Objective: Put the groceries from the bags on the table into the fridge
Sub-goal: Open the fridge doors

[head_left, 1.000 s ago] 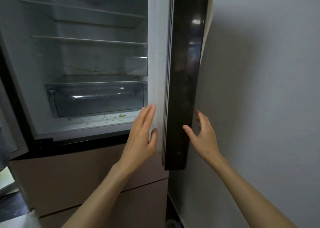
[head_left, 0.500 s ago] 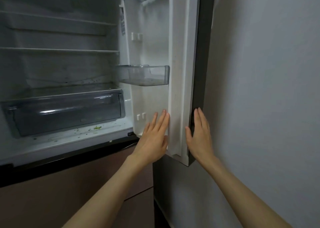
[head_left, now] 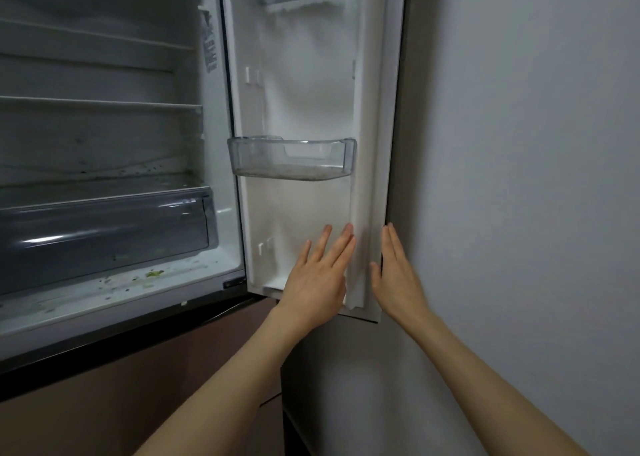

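Note:
The fridge [head_left: 104, 136] stands open, its shelves bare. Its door [head_left: 304, 91] is swung wide to the right, close to the wall, and shows a white inner face. My left hand [head_left: 318, 275] lies flat with straight fingers on the lower inner face of the door. My right hand [head_left: 398, 275] is flat too, fingers straight, against the door's outer edge on the wall side. Neither hand holds anything. No bags or groceries are in sight.
A clear door bin [head_left: 291, 159] hangs at mid-height on the door. A transparent crisper drawer [head_left: 104, 227] sits at the bottom of the fridge, with crumbs on the ledge [head_left: 121, 285] before it. Brown lower drawers [head_left: 138, 369] are below. A grey wall [head_left: 519, 178] is right.
The door has swung further open towards the wall, now showing its full inner face. Both hands followed it to the right, staying flat on either side of its lower edge.

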The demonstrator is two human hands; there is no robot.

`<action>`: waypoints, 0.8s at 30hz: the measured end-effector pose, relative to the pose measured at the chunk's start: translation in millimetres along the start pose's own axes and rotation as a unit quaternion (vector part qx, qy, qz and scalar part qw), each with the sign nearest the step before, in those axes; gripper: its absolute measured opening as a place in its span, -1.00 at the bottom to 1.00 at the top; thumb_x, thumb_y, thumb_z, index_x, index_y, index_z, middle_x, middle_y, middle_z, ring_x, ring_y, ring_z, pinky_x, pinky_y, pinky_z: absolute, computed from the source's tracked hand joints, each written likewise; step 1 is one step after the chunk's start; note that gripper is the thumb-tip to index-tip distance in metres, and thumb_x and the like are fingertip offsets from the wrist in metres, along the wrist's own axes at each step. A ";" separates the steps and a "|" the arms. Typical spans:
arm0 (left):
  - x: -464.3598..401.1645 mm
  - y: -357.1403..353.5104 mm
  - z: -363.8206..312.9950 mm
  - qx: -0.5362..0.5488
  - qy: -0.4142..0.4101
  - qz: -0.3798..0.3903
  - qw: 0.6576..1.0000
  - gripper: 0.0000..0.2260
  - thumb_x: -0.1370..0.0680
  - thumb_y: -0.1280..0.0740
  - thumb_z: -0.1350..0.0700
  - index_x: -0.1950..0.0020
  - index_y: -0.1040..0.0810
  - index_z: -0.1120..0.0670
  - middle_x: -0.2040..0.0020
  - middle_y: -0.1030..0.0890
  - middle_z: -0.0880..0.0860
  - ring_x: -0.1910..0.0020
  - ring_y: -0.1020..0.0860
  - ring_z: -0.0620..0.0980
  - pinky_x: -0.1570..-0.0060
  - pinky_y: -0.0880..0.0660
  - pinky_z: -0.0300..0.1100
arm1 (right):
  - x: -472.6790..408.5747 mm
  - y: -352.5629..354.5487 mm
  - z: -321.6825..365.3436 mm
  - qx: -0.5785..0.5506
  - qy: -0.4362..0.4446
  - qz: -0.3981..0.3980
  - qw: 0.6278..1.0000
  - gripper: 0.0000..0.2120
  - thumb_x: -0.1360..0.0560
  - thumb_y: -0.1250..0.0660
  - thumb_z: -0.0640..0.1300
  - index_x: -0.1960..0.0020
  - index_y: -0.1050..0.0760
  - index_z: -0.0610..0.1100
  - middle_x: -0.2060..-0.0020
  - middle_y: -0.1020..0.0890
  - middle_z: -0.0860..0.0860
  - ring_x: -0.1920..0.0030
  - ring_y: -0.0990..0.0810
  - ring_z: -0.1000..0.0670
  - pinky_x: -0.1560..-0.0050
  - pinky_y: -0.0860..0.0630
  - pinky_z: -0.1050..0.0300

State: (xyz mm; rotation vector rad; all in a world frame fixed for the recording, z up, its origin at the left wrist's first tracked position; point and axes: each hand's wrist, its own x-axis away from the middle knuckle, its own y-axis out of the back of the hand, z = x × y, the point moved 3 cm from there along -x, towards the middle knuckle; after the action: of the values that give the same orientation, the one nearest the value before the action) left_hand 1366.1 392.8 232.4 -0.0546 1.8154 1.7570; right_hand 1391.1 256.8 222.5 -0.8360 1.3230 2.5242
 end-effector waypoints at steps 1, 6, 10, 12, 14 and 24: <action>-2.9 -0.4 0.2 -0.007 -0.001 0.003 1.000 -0.41 -0.62 -0.06 0.09 -0.51 0.25 0.02 -0.41 0.42 -0.13 -0.43 0.39 -0.02 -0.46 0.19 0.02 | -0.6 0.1 -0.6 0.006 0.003 0.006 1.000 -0.39 -0.60 -0.09 -0.17 -0.52 0.17 -0.17 -0.53 0.14 -0.02 -0.51 -0.01 0.02 -0.40 -0.10 0.21; -6.3 1.9 5.2 -0.029 0.015 0.011 0.999 -0.43 -0.62 -0.06 0.01 -0.52 0.20 0.00 -0.53 0.26 -0.04 -0.48 0.31 0.04 -0.46 0.20 0.04 | 6.5 -1.7 -6.7 0.019 0.022 0.017 0.999 -0.41 -0.60 -0.11 -0.19 -0.52 0.12 -0.15 -0.53 0.15 -0.06 -0.52 0.03 -0.03 -0.45 -0.07 0.13; 20.1 1.0 11.0 -0.016 0.037 -0.031 0.999 -0.43 -0.61 -0.10 -0.01 -0.52 0.14 -0.06 -0.54 0.22 0.00 -0.49 0.30 0.05 -0.42 0.28 0.02 | 26.3 -0.4 -9.6 0.036 0.046 0.007 0.998 -0.39 -0.60 -0.14 -0.11 -0.52 0.11 -0.13 -0.52 0.12 -0.07 -0.52 0.10 -0.04 -0.51 0.06 0.05; 42.1 -1.5 15.3 -0.013 0.049 -0.057 0.997 -0.43 -0.59 -0.14 -0.03 -0.52 0.07 -0.07 -0.54 0.15 0.02 -0.49 0.26 0.06 -0.41 0.28 0.02 | 40.2 -1.6 -6.0 0.046 0.070 0.009 0.996 -0.38 -0.58 -0.16 -0.04 -0.52 0.08 -0.11 -0.52 0.06 -0.06 -0.52 0.09 -0.05 -0.50 0.11 0.01; 68.1 -6.3 20.9 -0.020 0.075 -0.057 0.995 -0.42 -0.58 -0.15 -0.06 -0.52 0.05 -0.06 -0.54 0.12 0.03 -0.50 0.24 0.06 -0.42 0.26 0.05 | 55.8 -8.2 0.3 0.052 0.096 0.013 0.994 -0.38 -0.55 -0.12 0.06 -0.51 0.01 -0.10 -0.52 -0.01 -0.07 -0.51 0.05 -0.06 -0.46 0.11 -0.03; 249.2 -22.3 48.7 -0.006 0.263 0.016 0.965 -0.41 -0.48 0.18 -0.24 -0.49 0.17 -0.12 -0.50 0.22 -0.04 -0.48 0.30 0.04 -0.41 0.28 0.03 | 149.9 -83.9 70.9 0.072 0.187 0.162 0.966 -0.32 -0.46 0.14 0.26 -0.50 0.17 0.00 -0.49 0.14 0.00 -0.47 0.23 -0.04 -0.44 0.24 -0.08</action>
State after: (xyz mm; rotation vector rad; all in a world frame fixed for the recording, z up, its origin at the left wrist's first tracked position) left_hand 1191.1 527.7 105.3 -0.5445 2.1761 1.8991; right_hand 1271.8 347.5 112.7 -1.1940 1.8724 2.5429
